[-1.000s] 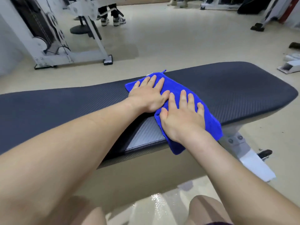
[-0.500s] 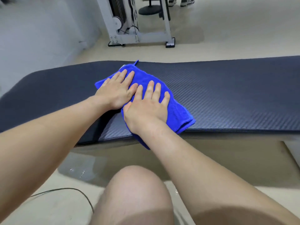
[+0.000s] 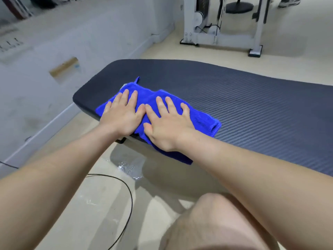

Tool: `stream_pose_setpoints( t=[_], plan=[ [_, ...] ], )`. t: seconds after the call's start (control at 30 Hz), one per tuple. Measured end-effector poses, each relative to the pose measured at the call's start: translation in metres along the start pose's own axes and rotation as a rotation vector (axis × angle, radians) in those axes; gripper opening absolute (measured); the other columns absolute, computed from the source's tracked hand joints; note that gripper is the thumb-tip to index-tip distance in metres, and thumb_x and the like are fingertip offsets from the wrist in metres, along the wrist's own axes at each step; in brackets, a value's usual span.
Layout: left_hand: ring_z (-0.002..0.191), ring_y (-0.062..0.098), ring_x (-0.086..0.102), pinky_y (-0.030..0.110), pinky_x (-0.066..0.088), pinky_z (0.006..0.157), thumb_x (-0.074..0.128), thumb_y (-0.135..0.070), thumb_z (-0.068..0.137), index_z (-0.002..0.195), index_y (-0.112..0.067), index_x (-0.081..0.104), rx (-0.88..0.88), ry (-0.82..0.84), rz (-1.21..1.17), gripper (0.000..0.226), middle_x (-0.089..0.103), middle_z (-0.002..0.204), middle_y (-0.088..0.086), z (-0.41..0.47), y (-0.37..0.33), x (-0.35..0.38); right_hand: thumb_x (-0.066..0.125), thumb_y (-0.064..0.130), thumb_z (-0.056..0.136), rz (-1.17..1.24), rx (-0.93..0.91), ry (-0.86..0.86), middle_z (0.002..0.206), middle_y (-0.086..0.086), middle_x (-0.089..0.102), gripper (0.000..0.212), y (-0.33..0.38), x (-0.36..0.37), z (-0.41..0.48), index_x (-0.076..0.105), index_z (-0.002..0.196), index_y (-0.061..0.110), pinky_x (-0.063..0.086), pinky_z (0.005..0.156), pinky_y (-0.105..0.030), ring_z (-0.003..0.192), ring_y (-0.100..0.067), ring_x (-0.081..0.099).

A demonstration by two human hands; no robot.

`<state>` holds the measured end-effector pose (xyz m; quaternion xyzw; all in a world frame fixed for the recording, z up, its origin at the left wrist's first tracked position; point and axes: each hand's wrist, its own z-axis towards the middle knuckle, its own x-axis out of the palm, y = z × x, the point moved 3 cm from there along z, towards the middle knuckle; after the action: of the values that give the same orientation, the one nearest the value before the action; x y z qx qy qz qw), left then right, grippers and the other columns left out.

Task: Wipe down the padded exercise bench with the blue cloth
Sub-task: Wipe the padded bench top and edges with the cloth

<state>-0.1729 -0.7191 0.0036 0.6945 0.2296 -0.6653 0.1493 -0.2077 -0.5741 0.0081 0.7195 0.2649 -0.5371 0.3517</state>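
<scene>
Hands flat on the cloth

Both hands press down on the bright blue fuzzy cloth (image 3: 200, 115), fingers spread wide, gripping nothing. Left hand (image 3: 122, 115) and right hand (image 3: 166, 126) touch. Cloth lies near the rounded end of the dark ribbed padded bench (image 3: 252, 112), hanging over its near edge.

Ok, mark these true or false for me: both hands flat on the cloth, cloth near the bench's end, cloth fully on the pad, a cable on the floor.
1. Both hands lie flat on the blue cloth. True: left hand and right hand press on it, fingers spread.
2. The cloth sits near the rounded end of the bench. True.
3. The cloth lies wholly on the pad. False: its near part hangs over the front edge.
4. The floor below is bare of any cable. False: a black cable loops there.
</scene>
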Motion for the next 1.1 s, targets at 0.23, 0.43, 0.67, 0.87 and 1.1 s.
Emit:
stream_pose_setpoints(
  t=[0.23,0.43,0.67,0.87,1.1],
  plan=[
    [0.149,0.022,-0.005,0.046,0.0,0.119,0.02,-0.054,0.097,0.154,-0.022,0.003,-0.137,-0.001,-0.015,0.067,-0.003,0.162,0.006,0.008,0.063,-0.004,0.017,0.05,0.1,-0.06,-0.242,0.008,0.163,0.003,-0.009,0.061,0.03,-0.001,0.04,-0.002,0.154,0.028,-0.004,0.117,-0.05,0.149,-0.017,-0.011],
    [0.149,0.023,-0.006,0.046,0.0,0.119,0.019,-0.056,0.096,0.154,-0.022,0.003,-0.223,0.011,0.005,0.069,-0.003,0.162,0.008,0.045,0.096,-0.009,0.017,0.053,0.099,-0.069,-0.31,-0.016,0.163,0.009,-0.002,0.058,0.038,-0.01,0.095,0.003,0.153,0.037,-0.001,0.118,-0.049,0.149,-0.012,-0.005],
    [0.149,0.024,0.0,0.047,0.006,0.119,0.013,-0.059,0.093,0.153,-0.023,0.003,-0.283,0.004,0.052,0.071,0.0,0.162,0.009,0.107,0.12,-0.016,0.016,0.056,0.097,-0.075,-0.286,-0.049,0.163,0.011,0.001,0.054,0.033,-0.022,0.168,0.006,0.15,0.047,0.002,0.118,-0.05,0.149,-0.011,-0.002],
    [0.145,0.034,0.017,0.048,0.016,0.116,0.016,-0.055,0.093,0.153,-0.025,0.005,-0.3,0.009,0.011,0.068,0.012,0.16,0.011,0.189,0.122,-0.02,0.016,0.053,0.096,-0.047,-0.179,-0.089,0.163,0.008,0.001,0.057,0.024,-0.032,0.232,0.008,0.152,0.041,0.0,0.118,-0.05,0.149,-0.013,-0.002],
    [0.146,0.033,0.013,0.046,0.013,0.118,0.018,-0.053,0.096,0.153,-0.029,0.01,-0.179,0.035,-0.008,0.062,0.01,0.161,0.01,0.261,0.085,-0.021,0.017,0.048,0.095,-0.009,0.017,-0.144,0.163,0.007,0.002,0.059,-0.019,-0.045,0.268,0.01,0.153,0.037,0.0,0.117,-0.051,0.15,-0.017,-0.002]
  ],
)
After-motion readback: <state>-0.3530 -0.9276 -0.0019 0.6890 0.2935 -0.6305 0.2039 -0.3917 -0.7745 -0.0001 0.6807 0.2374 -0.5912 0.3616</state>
